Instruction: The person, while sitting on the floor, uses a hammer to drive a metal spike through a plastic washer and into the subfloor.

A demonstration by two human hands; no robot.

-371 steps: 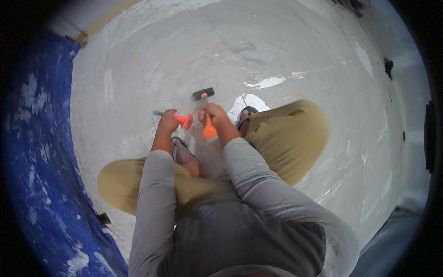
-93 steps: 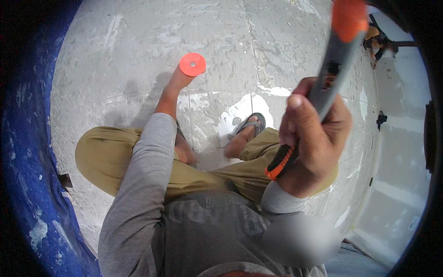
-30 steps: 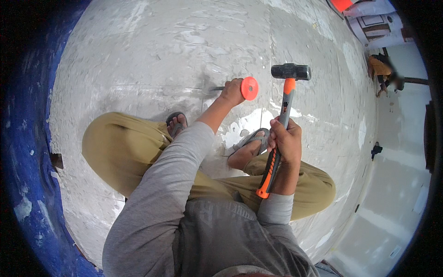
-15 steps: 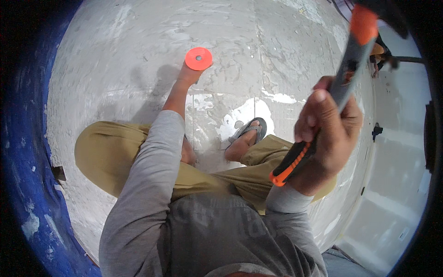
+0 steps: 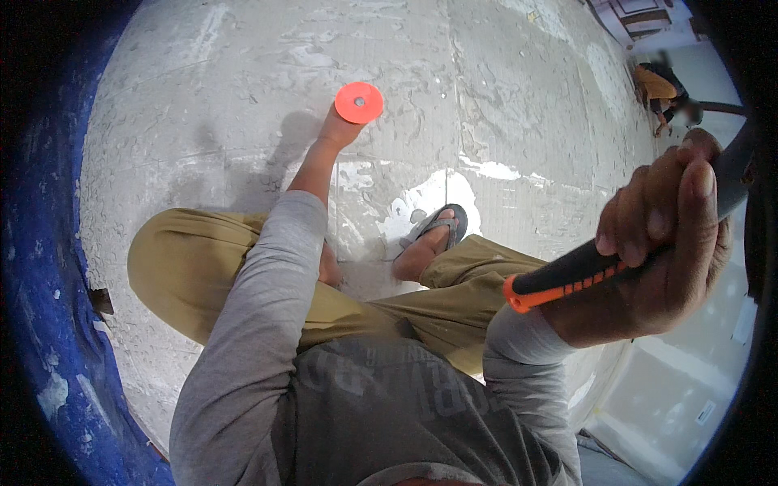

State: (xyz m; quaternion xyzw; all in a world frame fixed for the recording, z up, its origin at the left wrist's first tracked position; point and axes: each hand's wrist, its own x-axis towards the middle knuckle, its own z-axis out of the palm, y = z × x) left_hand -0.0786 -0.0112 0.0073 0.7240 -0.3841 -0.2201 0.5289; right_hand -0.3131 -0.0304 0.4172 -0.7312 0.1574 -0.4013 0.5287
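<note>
A round bright orange hand guard with a grey metal centre (image 5: 347, 94) tops the tool in my left hand (image 5: 339, 132), most likely a chisel. The guard covers most of my fingers, which wrap round the shaft, and the tool's lower end is hidden. Raised at the right, my right hand (image 5: 668, 235) grips a hammer (image 5: 559, 275) by its black and orange handle. The hammer's head lies beyond the edge of the view.
Rough grey floor (image 5: 243, 121) with white patches spreads around my sandalled foot (image 5: 438, 235). A blue sheet (image 5: 49, 324) runs along the left. Another person (image 5: 660, 85) bends low at the far right, near a pale wall (image 5: 681, 389).
My right hand has swung outward to the right and nearer, tilting the hammer so that its head has left the view. The left hand with the orange guard has shifted slightly right.
</note>
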